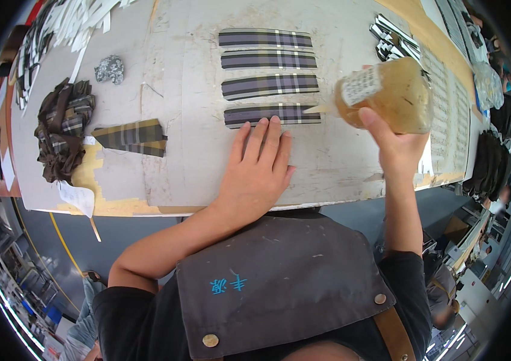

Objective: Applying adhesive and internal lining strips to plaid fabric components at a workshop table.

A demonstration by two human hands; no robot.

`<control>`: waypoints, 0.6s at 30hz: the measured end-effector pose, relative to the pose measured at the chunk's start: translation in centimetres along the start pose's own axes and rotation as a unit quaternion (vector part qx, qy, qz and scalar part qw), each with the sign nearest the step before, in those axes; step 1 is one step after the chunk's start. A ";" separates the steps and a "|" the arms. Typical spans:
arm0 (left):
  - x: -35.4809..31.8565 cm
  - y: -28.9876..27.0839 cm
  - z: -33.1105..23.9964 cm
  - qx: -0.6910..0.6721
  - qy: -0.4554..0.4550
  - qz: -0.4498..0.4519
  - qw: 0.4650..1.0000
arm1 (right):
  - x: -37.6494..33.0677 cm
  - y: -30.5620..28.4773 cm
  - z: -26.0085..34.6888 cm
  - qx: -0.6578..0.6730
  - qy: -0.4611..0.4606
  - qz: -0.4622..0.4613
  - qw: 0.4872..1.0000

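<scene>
Several plaid fabric strips lie in a column on the grey worktable point(189, 150). My left hand point(260, 153) rests flat, its fingertips at the lower edge of the nearest plaid strip point(237, 114). In my right hand point(395, 141) is a squeeze bottle point(409, 96) of cloudy amber liquid, tipped on its side. Its pale nozzle point(317, 109) points left, with the tip at the right part of that nearest strip; whether it touches I cannot tell. Farther off lie a second strip point(270, 87), a third strip point(267, 59) and the farthest strip point(264, 38).
To the left are folded plaid pieces point(132, 137), a brown plaid fabric bundle point(66, 123) and a grey speckled lump point(109, 70). White strips point(81, 24) pile at the far left. Black-and-white strips point(394, 39) lie at the far right. The table's front edge runs before my apron point(285, 271).
</scene>
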State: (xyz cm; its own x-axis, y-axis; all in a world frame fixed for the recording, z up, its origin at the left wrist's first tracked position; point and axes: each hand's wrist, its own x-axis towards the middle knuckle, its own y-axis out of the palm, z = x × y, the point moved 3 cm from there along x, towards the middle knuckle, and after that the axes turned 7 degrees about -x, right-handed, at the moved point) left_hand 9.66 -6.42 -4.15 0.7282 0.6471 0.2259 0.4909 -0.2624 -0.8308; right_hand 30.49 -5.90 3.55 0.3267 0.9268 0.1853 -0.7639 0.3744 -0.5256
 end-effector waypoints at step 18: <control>-0.1 0.2 -0.1 -0.001 0.037 -0.041 0.998 | 0.7 8.8 2.8 0.126 -0.085 0.095 0.984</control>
State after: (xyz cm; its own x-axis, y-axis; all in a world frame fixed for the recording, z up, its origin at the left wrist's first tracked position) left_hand 9.77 -6.59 -4.32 0.7186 0.6117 0.3309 0.5514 -0.2112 -0.8071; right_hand 22.47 -1.91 1.34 0.0826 0.9643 0.2517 -0.9228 0.1694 -0.3461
